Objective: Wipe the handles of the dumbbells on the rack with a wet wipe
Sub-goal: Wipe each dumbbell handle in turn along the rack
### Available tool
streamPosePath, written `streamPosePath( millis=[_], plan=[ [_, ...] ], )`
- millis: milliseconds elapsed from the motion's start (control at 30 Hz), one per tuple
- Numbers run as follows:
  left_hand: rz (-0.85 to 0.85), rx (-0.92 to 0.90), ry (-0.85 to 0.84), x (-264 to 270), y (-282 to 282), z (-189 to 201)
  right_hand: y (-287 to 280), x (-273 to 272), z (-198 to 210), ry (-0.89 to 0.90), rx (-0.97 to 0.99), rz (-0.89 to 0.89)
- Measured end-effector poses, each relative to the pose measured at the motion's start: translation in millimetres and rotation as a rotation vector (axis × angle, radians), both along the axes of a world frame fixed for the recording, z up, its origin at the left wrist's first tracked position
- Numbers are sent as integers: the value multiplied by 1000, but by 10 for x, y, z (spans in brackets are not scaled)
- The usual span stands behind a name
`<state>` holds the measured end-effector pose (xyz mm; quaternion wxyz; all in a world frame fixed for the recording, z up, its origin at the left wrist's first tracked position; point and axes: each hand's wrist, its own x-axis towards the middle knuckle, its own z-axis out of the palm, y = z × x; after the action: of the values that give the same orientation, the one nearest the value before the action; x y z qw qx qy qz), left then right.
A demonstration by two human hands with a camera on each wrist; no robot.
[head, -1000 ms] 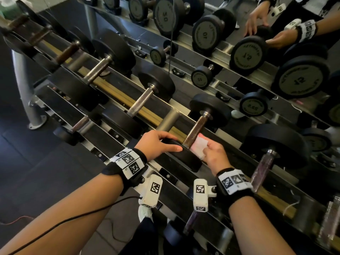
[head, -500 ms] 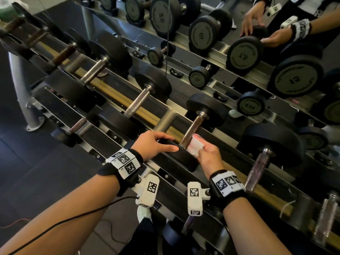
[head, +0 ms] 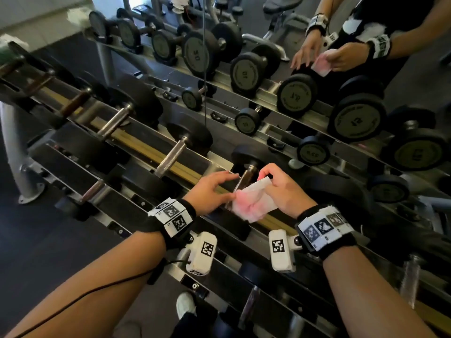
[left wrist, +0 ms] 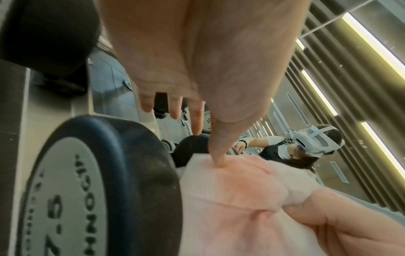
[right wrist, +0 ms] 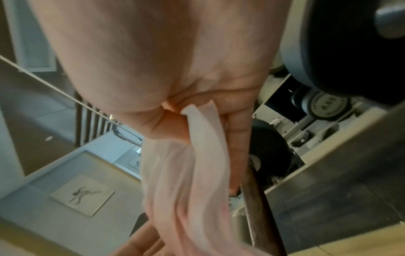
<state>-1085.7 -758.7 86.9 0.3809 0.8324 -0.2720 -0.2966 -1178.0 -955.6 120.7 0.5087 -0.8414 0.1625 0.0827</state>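
Nearest, at the front of the rack (head: 136, 201): the wipe (head: 251, 203), lifted and hanging loose over the near end of a brown handle (head: 246, 178), not wrapped around it.

On the right of the handle, the right hand (head: 280, 189), fingers curled and pinching the top edge of the wipe. In the right wrist view, a clear pinch on the wipe (right wrist: 186, 173), with the handle (right wrist: 258, 199) just beside the cloth and probably not touched by it.

On the left of the handle, the left hand (head: 210, 191), fingers straight and spread, holding nothing. In the left wrist view, only the thumb tip (left wrist: 219, 161) pressing on the wipe (left wrist: 241, 199), next to the near head (left wrist: 98, 181) of the dumbbell.

Between the two hands, the handle itself, its long axis going away from the body and a little to the right, up to the far head (head: 246, 157).

Likely next: to lay the wipe around the bar and to slide along this axis, near end to far end. Better placed for this is the right hand, already gripping the cloth and just beside the bar.

Farther left on the rack, another handle (head: 172, 156), lying parallel.
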Motion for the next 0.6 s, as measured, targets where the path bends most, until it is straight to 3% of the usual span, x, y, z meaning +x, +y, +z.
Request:
streamPosePath(
  millis=[100, 233, 467, 533, 600],
  plan=[
    [-77, -26, 86, -10, -112, 99, -41, -9, 106, -25, -12, 16],
    [-26, -278, 325, -66, -183, 177, -139, -8, 167, -81, -51, -7],
    [47, -296, 322, -242, -296, 306, -250, -75, 215, -150, 41, -6],
    [115, -312, 280, -284, -311, 313, -261, -86, 189, -237, 116, -136],
    [221, -383, 322, -333, -335, 310, -228, -103, 140, -292, 321, -368]
  ],
)
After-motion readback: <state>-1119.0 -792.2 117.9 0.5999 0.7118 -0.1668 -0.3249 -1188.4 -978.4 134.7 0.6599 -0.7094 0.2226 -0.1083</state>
